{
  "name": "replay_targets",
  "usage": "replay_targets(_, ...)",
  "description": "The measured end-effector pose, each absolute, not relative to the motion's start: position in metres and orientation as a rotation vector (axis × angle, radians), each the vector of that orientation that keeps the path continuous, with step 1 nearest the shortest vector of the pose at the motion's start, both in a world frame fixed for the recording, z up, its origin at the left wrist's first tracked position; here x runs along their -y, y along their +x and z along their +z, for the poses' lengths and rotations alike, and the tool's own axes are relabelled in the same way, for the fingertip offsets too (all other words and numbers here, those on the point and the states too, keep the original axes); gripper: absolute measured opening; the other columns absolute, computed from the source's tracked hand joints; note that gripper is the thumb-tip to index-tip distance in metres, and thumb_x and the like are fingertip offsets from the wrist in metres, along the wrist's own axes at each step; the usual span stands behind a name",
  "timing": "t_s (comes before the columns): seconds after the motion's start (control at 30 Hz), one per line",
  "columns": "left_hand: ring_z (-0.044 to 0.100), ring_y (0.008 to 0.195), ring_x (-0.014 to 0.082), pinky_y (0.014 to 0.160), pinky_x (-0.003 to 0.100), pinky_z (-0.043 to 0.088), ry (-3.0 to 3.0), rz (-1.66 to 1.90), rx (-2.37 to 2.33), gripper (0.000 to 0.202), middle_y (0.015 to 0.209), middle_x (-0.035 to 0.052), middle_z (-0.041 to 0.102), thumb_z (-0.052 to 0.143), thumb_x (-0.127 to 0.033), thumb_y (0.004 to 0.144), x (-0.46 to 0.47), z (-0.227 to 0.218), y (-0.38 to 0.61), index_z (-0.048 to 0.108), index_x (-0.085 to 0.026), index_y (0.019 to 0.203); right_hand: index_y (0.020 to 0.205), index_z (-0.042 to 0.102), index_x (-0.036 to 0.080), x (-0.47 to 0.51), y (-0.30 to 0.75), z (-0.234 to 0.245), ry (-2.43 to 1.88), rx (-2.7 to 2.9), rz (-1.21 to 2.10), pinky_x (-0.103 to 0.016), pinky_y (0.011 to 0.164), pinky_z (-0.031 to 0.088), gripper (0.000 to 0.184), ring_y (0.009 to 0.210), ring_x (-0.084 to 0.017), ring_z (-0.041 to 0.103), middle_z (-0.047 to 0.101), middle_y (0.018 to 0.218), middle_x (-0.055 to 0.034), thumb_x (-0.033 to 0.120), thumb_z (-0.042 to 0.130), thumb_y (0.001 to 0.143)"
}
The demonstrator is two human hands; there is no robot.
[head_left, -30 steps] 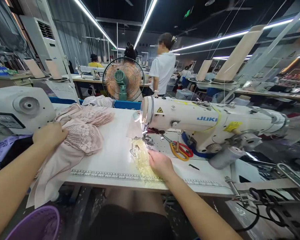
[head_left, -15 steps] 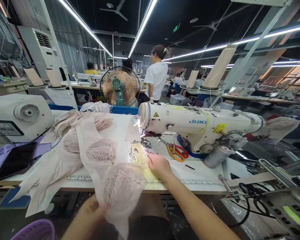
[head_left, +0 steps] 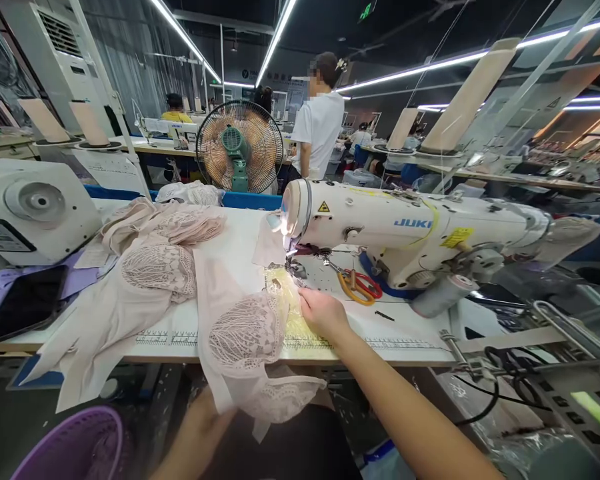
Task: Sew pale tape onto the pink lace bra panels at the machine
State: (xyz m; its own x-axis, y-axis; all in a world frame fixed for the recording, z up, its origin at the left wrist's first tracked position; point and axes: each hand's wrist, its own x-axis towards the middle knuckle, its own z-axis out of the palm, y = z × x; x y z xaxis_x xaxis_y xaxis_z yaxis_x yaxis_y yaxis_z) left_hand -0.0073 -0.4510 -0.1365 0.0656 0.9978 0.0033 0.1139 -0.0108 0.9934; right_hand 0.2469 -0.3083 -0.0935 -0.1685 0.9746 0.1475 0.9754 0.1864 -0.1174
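My left hand [head_left: 200, 427] is below the table's front edge, closed on a pale pink lace garment [head_left: 240, 340] that drapes from the tabletop down over my lap. My right hand [head_left: 323, 312] rests on the table with its fingers pressed on the garment's edge and a yellowish clear sheet [head_left: 293, 320], just in front of the needle [head_left: 293, 263] of a white JUKI sewing machine [head_left: 405, 230]. A heap of similar pink lace pieces [head_left: 150, 260] lies to the left on the white table [head_left: 220, 257].
Orange-and-red handled scissors [head_left: 360, 287] lie under the machine arm. A black phone [head_left: 23, 303] and a second machine [head_left: 30, 210] sit at far left. A purple basket [head_left: 73, 443] stands on the floor. Behind are a fan [head_left: 240, 147] and a person in white [head_left: 320, 127].
My left hand left the pile, pulled one lace garment across the table and down over the front edge, and now holds it lower on my lap. My right hand stayed by the needle.
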Motion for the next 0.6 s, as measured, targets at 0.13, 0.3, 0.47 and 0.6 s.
replay_targets(0.13,0.062,0.104,0.0368,0.105,0.048,0.041,1.213,1.124,-1.313,0.027,0.092,0.0100,0.074,0.079,-0.049,0.063,0.451,-0.149,-0.012,0.078,-0.026,0.078,0.120,0.061,0.021,0.308,0.247,-0.093,-1.896,2.276,-0.006,-0.027,0.075,0.045,0.037,0.097,-0.018,0.064,0.069,0.113,-0.0057,0.025,0.033,0.095)
replay_targets(0.3,0.061,0.108,0.0375,0.101,0.050,0.045,1.047,1.136,-1.310,0.028,0.088,0.0081,0.075,0.082,-0.047,0.059,0.451,-0.159,-0.013,0.076,-0.026,0.078,0.120,0.061,0.021,0.309,0.247,-0.092,-1.899,2.263,-0.001,-0.026,0.075,0.045,0.037,0.098,-0.019,0.063,0.069,0.113,-0.0054,0.025,0.034,0.095)
replay_targets(0.47,0.057,0.115,0.0378,0.104,0.049,0.042,1.028,1.134,-1.315,0.032,0.092,0.0075,0.075,0.082,-0.048,0.059,0.453,-0.155,-0.002,0.077,-0.026,0.081,0.121,0.060,0.022,0.308,0.248,-0.094,-1.899,2.257,0.008,-0.027,0.075,0.044,0.037,0.099,-0.019,0.063,0.068,0.115,-0.0048,0.026,0.034,0.095)
replay_targets(0.6,0.052,0.122,0.0367,0.108,0.047,0.038,1.123,1.097,-1.313,0.040,0.100,0.0084,0.074,0.077,-0.055,0.063,0.455,-0.155,0.005,0.077,-0.027,0.093,0.119,0.061,0.021,0.307,0.249,-0.094,-1.898,2.250,0.012,-0.027,0.074,0.044,0.036,0.096,-0.019,0.064,0.068,0.114,-0.0051,0.025,0.034,0.095)
